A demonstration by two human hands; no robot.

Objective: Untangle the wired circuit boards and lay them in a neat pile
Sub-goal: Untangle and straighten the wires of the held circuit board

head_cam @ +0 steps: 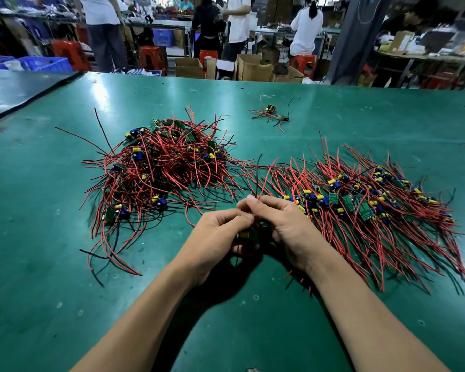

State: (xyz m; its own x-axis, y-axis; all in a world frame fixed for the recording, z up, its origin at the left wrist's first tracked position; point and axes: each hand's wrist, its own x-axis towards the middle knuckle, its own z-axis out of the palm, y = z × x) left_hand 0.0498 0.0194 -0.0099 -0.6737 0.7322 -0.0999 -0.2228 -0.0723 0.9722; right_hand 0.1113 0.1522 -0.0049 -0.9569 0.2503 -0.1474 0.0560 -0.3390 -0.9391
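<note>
Two pinch grips (left hand (pixel 220 232), right hand (pixel 282 224)) on wired circuit board (pixel 246 234), between tangled heap (pixel 159 167) and neat pile (pixel 360 208): likely for short transfers.

On my feed the person's body is two bare forearms, the left forearm (pixel 145 312) and right forearm (pixel 360 312), both slim and smooth, ending in a bare left hand (pixel 215 237) and right hand (pixel 287 232) with slender fingers (pixel 263 201).
</note>
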